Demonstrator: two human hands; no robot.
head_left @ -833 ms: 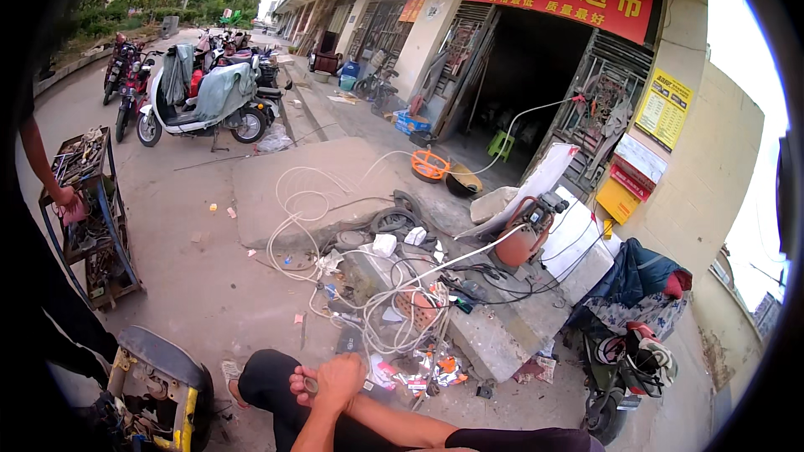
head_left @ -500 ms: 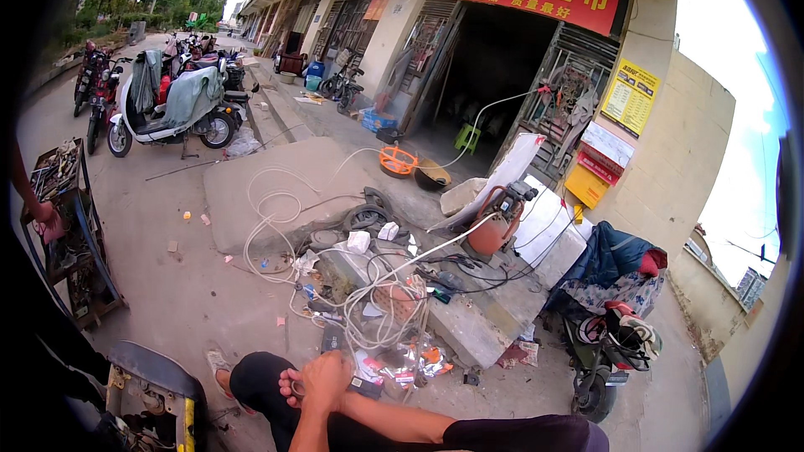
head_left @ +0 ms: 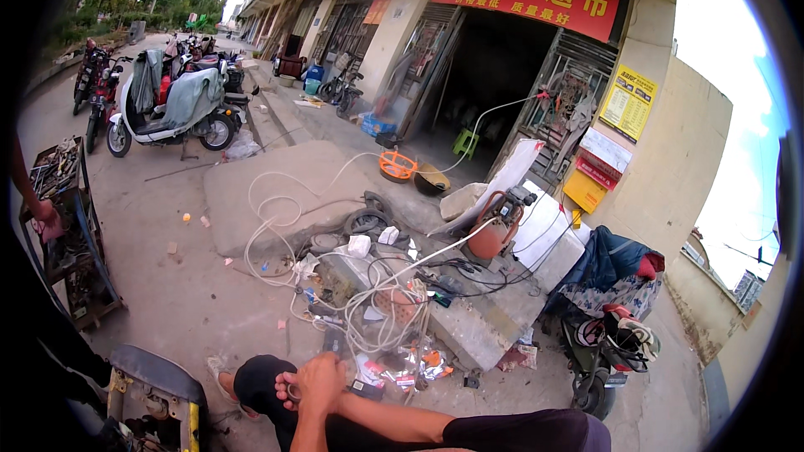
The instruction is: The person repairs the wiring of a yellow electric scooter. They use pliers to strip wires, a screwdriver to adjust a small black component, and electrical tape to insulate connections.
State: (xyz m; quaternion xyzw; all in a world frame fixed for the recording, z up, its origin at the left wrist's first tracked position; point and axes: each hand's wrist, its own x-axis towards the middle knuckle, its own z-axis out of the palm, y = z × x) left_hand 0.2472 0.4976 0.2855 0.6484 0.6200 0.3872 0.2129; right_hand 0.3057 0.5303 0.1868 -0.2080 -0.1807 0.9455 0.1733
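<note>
My hands are together over my dark-trousered leg in the lower middle. My left hand lies closed over the back of my right hand and wrist. My right hand has curled fingers round a small round metal ring-like piece, mostly hidden. Beside my leg at the lower left is a stripped scooter body with a dark seat and yellow frame. Beyond my hands lie coiled white hoses, scraps and wrappers on the ground and broken concrete.
At left, a co-worker's hand is at a tool trolley. Scooters stand behind. Ahead are a red compressor, orange and black basins, a green stool in a doorway, and a covered scooter at right.
The view has shifted, moving the scene left and slightly up in the picture since the earliest frame, then barely since. My hands stay together in much the same pose.
</note>
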